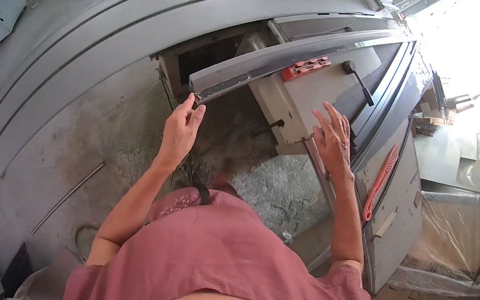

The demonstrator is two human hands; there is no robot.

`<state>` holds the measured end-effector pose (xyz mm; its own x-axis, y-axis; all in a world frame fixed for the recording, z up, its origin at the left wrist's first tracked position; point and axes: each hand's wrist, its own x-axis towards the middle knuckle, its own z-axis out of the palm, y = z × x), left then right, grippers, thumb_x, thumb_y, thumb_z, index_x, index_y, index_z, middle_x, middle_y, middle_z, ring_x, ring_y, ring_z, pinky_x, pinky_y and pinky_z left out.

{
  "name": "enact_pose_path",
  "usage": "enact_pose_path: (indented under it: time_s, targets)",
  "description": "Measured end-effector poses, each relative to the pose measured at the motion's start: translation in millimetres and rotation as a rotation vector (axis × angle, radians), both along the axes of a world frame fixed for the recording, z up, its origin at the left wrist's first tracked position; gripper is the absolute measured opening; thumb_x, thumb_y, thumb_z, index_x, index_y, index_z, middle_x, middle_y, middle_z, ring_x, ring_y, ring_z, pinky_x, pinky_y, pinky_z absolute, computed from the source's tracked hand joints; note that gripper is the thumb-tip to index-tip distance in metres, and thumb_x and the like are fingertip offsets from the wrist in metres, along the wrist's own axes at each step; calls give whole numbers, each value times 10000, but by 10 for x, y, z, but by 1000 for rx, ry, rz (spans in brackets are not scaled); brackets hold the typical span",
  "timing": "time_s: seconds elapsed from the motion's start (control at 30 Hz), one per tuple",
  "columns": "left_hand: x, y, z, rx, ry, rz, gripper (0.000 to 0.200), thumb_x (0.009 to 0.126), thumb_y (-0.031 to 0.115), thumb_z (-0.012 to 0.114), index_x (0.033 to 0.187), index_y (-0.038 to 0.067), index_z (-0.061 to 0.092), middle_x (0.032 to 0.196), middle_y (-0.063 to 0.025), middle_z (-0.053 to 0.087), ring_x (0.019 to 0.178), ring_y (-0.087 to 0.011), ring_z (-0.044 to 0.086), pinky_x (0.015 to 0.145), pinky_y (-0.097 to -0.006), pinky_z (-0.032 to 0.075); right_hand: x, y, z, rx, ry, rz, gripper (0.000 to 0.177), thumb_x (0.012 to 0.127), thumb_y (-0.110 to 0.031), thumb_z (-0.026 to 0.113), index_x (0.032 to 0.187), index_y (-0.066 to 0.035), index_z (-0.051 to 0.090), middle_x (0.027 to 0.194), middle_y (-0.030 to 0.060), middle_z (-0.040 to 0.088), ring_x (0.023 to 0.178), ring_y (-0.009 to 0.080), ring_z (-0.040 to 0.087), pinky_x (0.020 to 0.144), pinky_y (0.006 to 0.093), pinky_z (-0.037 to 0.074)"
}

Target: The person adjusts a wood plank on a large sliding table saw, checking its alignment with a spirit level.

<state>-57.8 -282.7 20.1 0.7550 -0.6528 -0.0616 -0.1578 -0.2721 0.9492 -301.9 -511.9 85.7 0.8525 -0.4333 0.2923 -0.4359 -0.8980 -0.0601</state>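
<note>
Where the long grey metal strip (266,65) juts from the beige machine (317,99), left hand (180,131) touches its near end, grip unclear; right hand (332,141) spread, released. Aligning step, likely; next wants firmer hold.

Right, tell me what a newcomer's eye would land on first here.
First come the two bare hands raised mid-frame. The left hand has its fingertips at the near end of a long grey metal profile, and the right hand is spread open before a beige machine body. Next come the red block above it and the orange strip on the grey panel at right.
</note>
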Motion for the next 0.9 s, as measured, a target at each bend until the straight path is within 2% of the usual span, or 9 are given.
enact_pose_path:
  time_s: [0.03, 0.27, 0.33, 0.67, 0.73, 0.9]
  targets:
    - [-34, -81, 41, 16, 21, -5, 612, 922, 409, 524, 1297, -65, 427, 691, -73, 516, 632, -135, 463, 621, -278, 430, 7, -91, 0, -5, -11, -1, 375, 846, -154, 593, 1217, -168, 545, 1326, 85, 437, 1236, 256, 421, 1052, 458, 294]
    - [-129, -618, -100, 22, 25, -15, 636, 926, 436, 503, 1315, -60, 408, 657, -56, 491, 607, -120, 446, 595, -265, 422, 60, -811, 10, -28, -49, 25, 361, 849, -164, 594, 1208, -165, 556, 1334, 88, 431, 1218, 261, 433, 1046, 456, 299]
    - [-147, -740, -150, 23, 35, -9, 605, 931, 429, 501, 1330, -18, 422, 679, -3, 461, 586, -75, 466, 564, -233, 433, 72, -1041, 3, -39, -58, 31, 356, 848, -163, 594, 1202, -161, 560, 1332, 90, 436, 1213, 261, 436, 1042, 452, 304]
    - [-289, -1311, -204, 21, 96, 31, 581, 948, 425, 465, 1321, -19, 434, 656, 1, 455, 577, -70, 474, 532, -232, 428, 345, -2030, -51, -47, -31, 95, 333, 862, -189, 573, 1192, -153, 563, 1300, 98, 471, 1184, 274, 454, 1025, 421, 314]
    - [-303, -1447, -208, -22, 135, 1, 624, 939, 456, 455, 1304, -49, 428, 617, -56, 470, 536, -128, 489, 537, -287, 423, 444, -2144, -59, -28, -8, 92, 326, 874, -195, 558, 1198, -154, 560, 1294, 98, 476, 1190, 270, 451, 1022, 413, 318]
    - [-240, -1770, -166, -3, 165, -73, 643, 934, 501, 431, 1283, -38, 460, 583, -51, 458, 521, -128, 488, 525, -284, 417, 620, -2500, -205, 1, 3, 126, 342, 878, -195, 554, 1218, -159, 550, 1284, 85, 491, 1204, 264, 448, 1014, 410, 335]
